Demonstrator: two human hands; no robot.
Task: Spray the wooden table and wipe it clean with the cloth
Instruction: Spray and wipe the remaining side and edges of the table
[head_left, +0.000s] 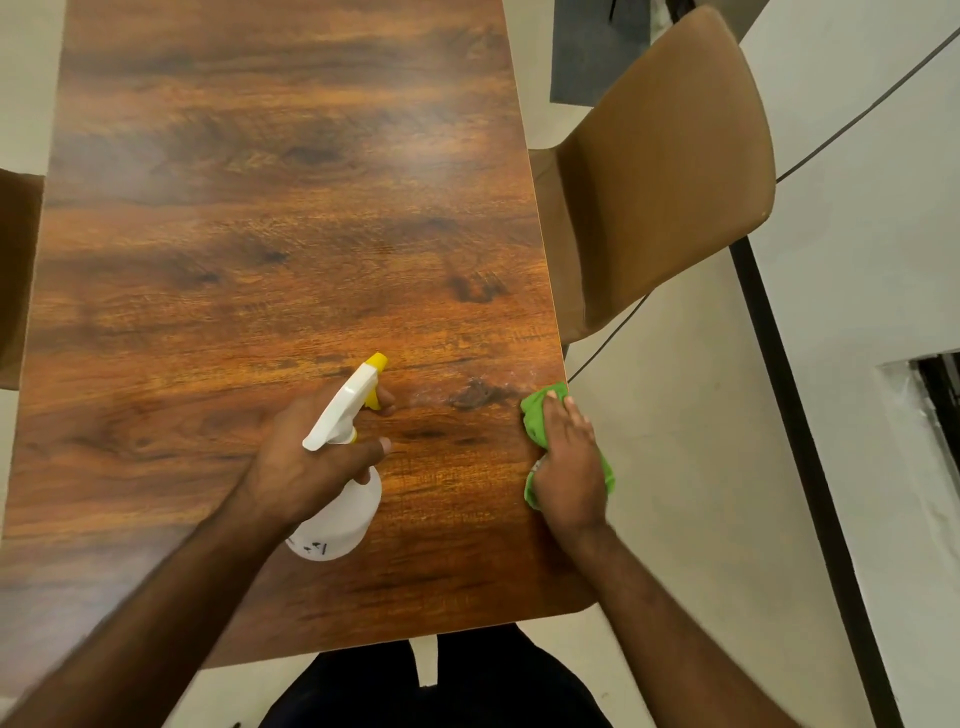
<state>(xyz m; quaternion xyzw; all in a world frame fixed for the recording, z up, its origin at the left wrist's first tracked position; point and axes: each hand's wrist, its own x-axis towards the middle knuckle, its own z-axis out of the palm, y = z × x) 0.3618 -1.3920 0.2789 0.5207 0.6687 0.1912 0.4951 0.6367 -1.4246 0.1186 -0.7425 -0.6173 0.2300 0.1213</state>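
Observation:
A long wooden table with dark grain runs away from me. My left hand grips a white spray bottle with a yellow nozzle, held just above the near part of the table, nozzle pointing away and to the right. My right hand presses flat on a green cloth at the table's right edge; the hand hides most of the cloth. A pale wet smear lies on the wood between the nozzle and the cloth.
A brown chair stands against the table's right side. Part of another brown chair shows at the left edge. A dark cable crosses the pale floor on the right, beside a black strip.

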